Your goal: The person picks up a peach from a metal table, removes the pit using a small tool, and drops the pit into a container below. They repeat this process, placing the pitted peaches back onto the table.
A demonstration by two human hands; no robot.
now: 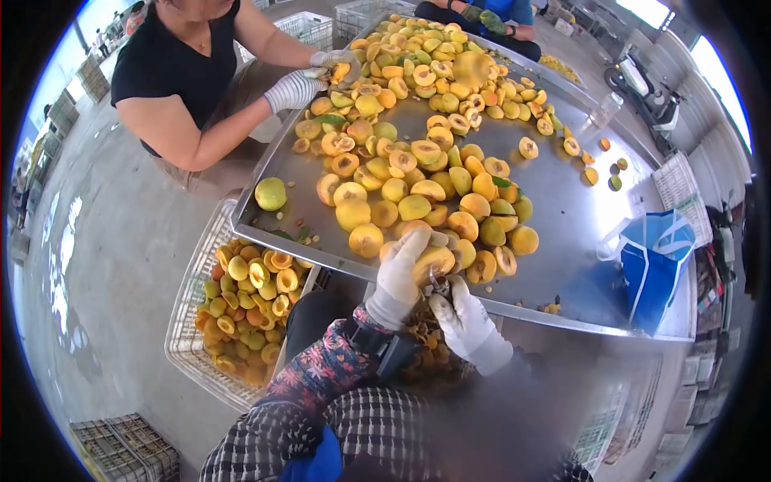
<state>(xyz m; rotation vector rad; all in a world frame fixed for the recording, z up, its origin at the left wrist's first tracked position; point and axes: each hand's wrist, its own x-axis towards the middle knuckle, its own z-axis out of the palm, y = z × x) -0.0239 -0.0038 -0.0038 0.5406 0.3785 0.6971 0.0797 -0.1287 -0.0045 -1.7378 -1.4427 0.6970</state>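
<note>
1 yellow fruit (434, 264) in gloved left fingers (412, 249), 1 metal tool (438, 284) in gloved right fingers (461, 296)

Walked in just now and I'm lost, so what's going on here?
Fruit is being worked by hand at a metal table that bears a heap of yellow fruit, much of it halved. The wearer's gloved left hand holds one fruit, and the gloved right hand holds a small metal tool at its edge. A crate on the left holds more halves. Beyond it, a co-worker's gloved hands also handle fruit.
</note>
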